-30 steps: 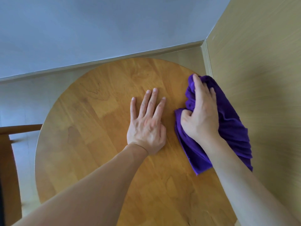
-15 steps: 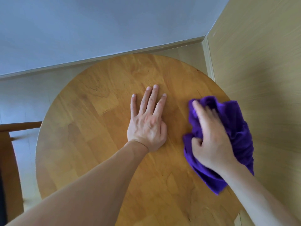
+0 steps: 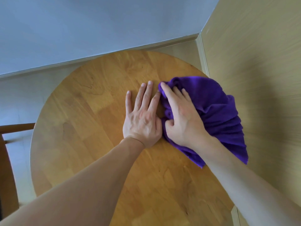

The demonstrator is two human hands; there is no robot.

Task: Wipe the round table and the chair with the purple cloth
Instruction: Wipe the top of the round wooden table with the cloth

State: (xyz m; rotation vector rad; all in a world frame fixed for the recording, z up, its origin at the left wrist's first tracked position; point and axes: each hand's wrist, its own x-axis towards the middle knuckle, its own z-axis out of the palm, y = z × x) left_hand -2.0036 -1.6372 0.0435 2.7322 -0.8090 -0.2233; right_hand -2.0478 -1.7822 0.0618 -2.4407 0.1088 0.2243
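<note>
2 hands on my round table [image 3: 84,144]: left hand [image 3: 141,121] flat, fingers straight; right hand [image 3: 182,121] bunches the purple cloth [image 3: 216,111] just beside it.

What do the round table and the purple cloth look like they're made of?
Round table: looks like jointed solid wood with a smooth, low-sheen finish; plank seams, finger joints and grain show. Purple cloth: soft, matte, fuzzy fabric, possibly microfibre; it bunches into folds.

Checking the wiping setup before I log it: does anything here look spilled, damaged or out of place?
Nothing stands out. The round table shows no spill or damage. The right hand grips the purple cloth, which overhangs the table's right edge; the left hand rests flat beside it.
</note>
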